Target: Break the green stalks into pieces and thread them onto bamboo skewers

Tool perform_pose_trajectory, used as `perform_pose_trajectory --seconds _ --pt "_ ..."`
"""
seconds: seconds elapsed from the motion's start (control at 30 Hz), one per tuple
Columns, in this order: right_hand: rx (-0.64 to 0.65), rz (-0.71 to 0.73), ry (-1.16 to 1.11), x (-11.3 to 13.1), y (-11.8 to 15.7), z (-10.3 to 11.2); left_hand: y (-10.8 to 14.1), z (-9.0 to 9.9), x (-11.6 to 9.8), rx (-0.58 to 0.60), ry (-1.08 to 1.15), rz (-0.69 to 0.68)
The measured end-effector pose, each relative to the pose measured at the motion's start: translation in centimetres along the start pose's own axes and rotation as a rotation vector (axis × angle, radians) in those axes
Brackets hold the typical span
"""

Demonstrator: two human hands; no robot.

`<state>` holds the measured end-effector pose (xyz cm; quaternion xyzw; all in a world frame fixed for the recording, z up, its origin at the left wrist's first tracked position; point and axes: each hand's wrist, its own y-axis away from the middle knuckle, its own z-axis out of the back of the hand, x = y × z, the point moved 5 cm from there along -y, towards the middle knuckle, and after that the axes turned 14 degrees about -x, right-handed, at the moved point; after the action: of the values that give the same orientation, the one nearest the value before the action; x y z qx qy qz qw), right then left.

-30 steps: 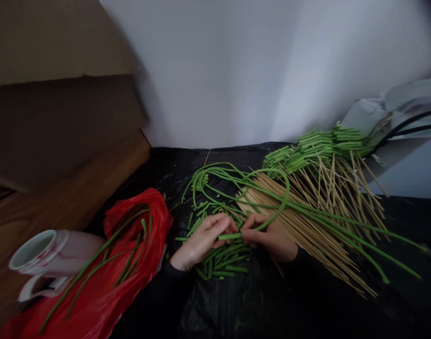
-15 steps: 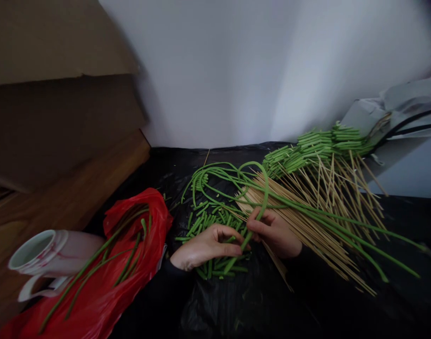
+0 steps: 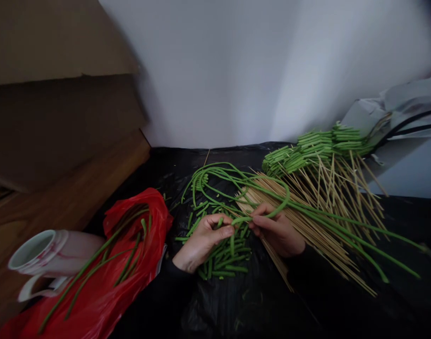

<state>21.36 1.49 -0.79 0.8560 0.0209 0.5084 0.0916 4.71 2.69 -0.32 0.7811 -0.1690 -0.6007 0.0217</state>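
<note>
A long green stem (image 3: 286, 193) curves up from my hands and bends back over the other long stems. My left hand (image 3: 203, 239) pinches its near end between thumb and fingers. Close beside it, my right hand (image 3: 277, 230) has its fingers closed round the same stem. Below and behind my left hand lies a pile of short cut green pieces (image 3: 224, 263). Several more long stems (image 3: 324, 219) stretch across a bundle of thin wooden sticks (image 3: 293, 226) on the right.
Skewered green pieces (image 3: 314, 148) are stacked at the back right, by a pale wall (image 3: 215, 70). To the left, a red plastic bag (image 3: 145, 263) holds more stems, beside a white mug (image 3: 63, 252). Black plastic sheeting (image 3: 219, 310) covers the surface.
The held stem has swung from upright to nearly level, its loop shifting right and down. My left hand has risen slightly with the stem's end.
</note>
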Motion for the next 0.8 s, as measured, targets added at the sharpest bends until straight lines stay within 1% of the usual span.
perform_pose_trajectory --seconds 0.1,0.2,0.3,0.37,0.43,0.47,0.53,0.63,0.7,0.8 --pt "0.023 0.007 0.000 -0.2 0.1 0.0 -0.1 0.3 0.1 -0.105 0.000 -0.017" --pt "0.027 0.028 0.017 -0.4 0.1 0.1 -0.2 0.4 0.1 -0.167 -0.016 -0.058" --pt "0.042 0.083 0.167 -1.0 0.3 -0.4 -0.3 0.6 -0.3 -0.200 0.036 -0.113" --pt "0.108 0.088 0.298 -1.8 0.8 -1.2 -0.4 0.7 -0.6 -0.214 0.094 -0.126" --pt "0.182 0.047 0.351 -2.6 1.2 -2.0 -0.4 0.8 -0.9 -0.196 0.142 -0.107" --pt "0.196 0.030 0.351 -2.8 1.3 -2.2 -0.4 0.7 -1.1 -0.178 0.166 -0.094" --pt "0.176 0.015 0.335 -2.9 1.2 -2.0 -0.4 0.7 -1.2 -0.145 0.224 -0.059" --pt "0.126 0.013 0.293 -2.5 0.7 -1.1 -0.4 0.4 -1.3 -0.079 0.285 0.004" --pt "0.125 0.019 0.272 -2.2 0.5 -0.7 -0.2 0.1 -1.1 -0.012 0.260 0.043" --pt "0.135 0.030 0.261 -1.9 0.4 -0.7 0.1 -0.3 -0.7 0.045 0.116 0.062"
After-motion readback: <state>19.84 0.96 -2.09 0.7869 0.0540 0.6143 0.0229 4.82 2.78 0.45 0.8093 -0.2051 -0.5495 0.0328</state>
